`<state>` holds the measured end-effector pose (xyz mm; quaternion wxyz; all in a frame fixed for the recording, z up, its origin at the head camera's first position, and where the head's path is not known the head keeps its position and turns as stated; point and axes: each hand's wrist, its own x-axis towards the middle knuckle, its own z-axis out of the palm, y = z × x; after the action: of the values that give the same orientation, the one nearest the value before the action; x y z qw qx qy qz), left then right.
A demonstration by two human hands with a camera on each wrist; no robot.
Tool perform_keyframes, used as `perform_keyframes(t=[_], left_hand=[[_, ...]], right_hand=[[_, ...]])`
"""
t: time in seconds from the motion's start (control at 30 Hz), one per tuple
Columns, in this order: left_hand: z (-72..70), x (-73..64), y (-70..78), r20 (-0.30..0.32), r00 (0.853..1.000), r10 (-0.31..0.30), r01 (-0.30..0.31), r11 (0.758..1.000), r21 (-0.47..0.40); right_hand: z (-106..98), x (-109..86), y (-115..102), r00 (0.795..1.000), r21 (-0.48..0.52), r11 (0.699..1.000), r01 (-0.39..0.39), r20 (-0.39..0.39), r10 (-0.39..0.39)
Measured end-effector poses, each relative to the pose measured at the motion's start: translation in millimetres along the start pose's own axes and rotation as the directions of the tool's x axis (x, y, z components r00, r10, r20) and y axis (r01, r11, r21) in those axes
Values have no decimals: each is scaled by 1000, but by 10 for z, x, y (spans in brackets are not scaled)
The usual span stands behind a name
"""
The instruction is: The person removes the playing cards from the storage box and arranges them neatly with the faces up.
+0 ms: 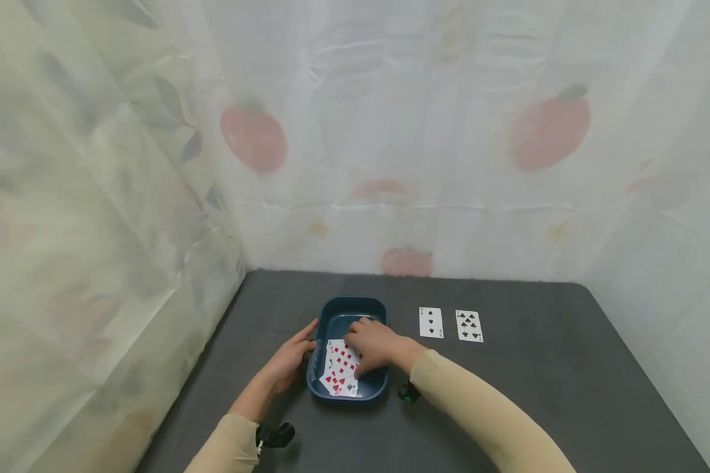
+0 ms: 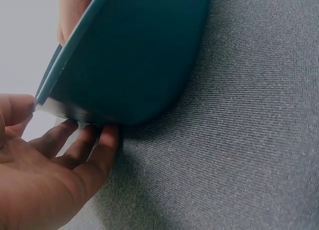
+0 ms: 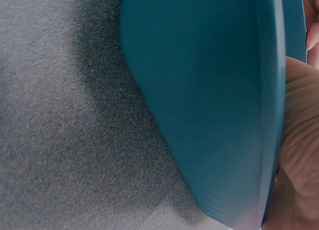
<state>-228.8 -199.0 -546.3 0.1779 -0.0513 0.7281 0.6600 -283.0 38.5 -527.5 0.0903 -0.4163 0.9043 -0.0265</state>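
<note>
On the left, the person's left hand [image 1: 288, 360] is resting spread, slightly bent fingers against the outer wall of a dark-blue, rounded rectangular plastic tray [image 1: 335, 323], its thumb touching the rim. Inside, overlapping white paper playing cards with red and black pips [image 1: 340, 369] are lying face up toward the near end, while the right hand [image 1: 377, 345] is reaching over them, fingers bent, whether pinching one I cannot tell. Farther right, a white spade card [image 1: 431, 322] and a white club card [image 1: 469, 326] are lying apart on the dark-grey fabric-covered table [image 1: 568, 355].
</note>
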Motion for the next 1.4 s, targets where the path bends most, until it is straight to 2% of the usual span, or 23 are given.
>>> perform_keyframes(t=[0.23,0.63,1.4], left_hand=[[-1,-2,-6,12,1000,2,-1,1000,-16],[18,-21,-21,13,1000,15,-15,1000,-4],[23,-31,-40,-7,1000,17,-17,1000,11]], right_hand=[[-1,32,-30,1000,-56,998,-6,22,7],[-22,7,-59,998,-40,999,-32,53,35],[-6,28,-86,997,-53,997,-56,58,59]])
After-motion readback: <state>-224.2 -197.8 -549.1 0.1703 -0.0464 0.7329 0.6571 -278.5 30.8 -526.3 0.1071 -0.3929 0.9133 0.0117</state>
